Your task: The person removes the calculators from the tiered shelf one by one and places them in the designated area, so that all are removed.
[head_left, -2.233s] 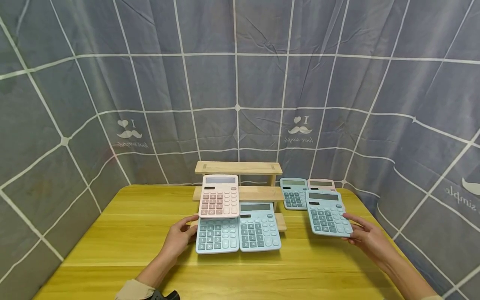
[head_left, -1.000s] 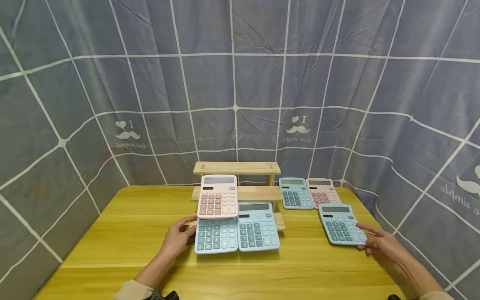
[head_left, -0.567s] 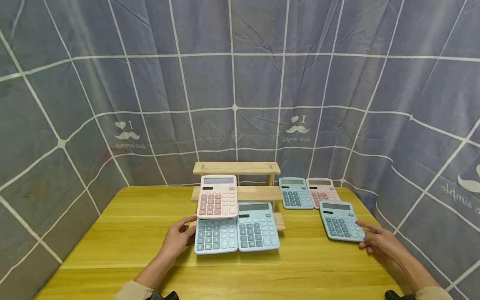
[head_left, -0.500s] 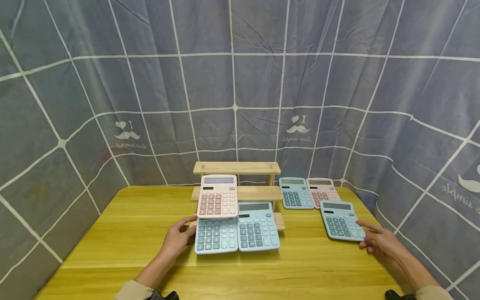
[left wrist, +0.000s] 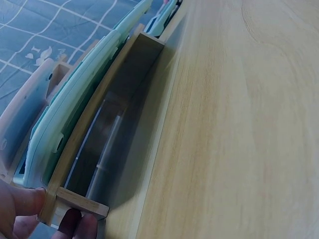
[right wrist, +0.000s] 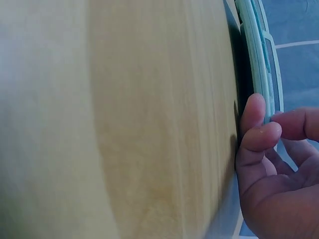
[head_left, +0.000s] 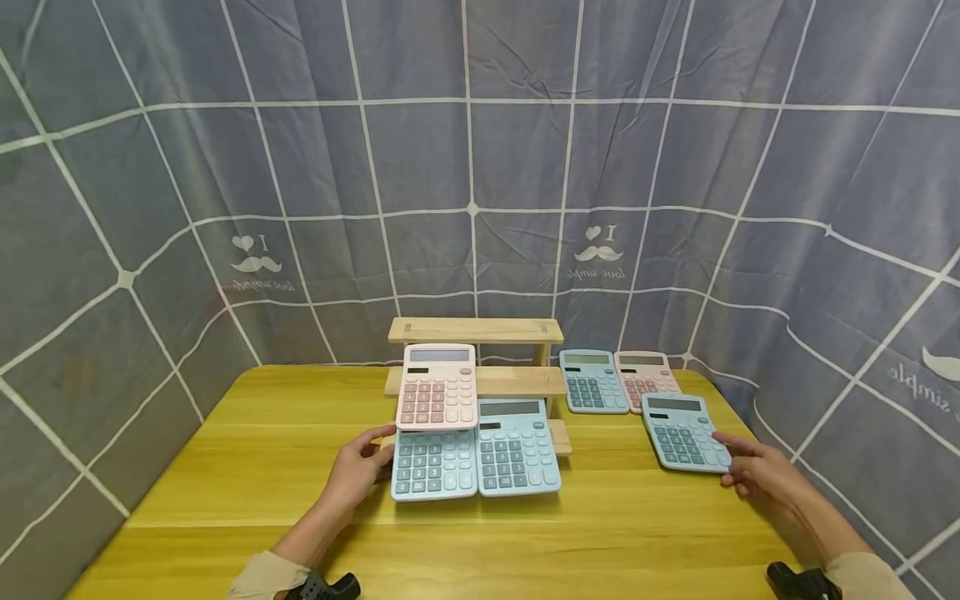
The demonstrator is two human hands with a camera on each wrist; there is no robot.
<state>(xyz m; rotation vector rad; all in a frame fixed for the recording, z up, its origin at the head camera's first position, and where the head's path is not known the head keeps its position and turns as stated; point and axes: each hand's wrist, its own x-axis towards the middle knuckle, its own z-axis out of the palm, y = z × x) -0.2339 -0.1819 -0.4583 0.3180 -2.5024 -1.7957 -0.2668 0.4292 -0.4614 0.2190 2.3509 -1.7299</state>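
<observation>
My right hand (head_left: 763, 477) pinches the lower right corner of a light blue calculator (head_left: 686, 435), keys up. In the right wrist view its edge (right wrist: 261, 64) sits between the fingertips, close above the tabletop. At the middle, a tiered wooden rack (head_left: 476, 331) bears a pink calculator (head_left: 438, 387) on the middle tier. Two blue calculators lean side by side on the bottom tier, the left one (head_left: 433, 479) partly covered by the pink one. My left hand (head_left: 352, 473) grips the rack's left end, thumb at the front strip (left wrist: 50, 204) and fingers around the end piece.
Behind the held calculator, another blue calculator (head_left: 592, 383) and a pink one (head_left: 643, 375) stand beside the rack's right end; the held one overlaps the pink one's lower corner. A grey checked curtain (head_left: 472, 150) encloses the yellow wooden table (head_left: 525, 550) at the back and sides.
My right hand has carried the blue calculator rightward and down from in front of the pink one, exposing more of it, then slightly back. The left hand stays at the rack.
</observation>
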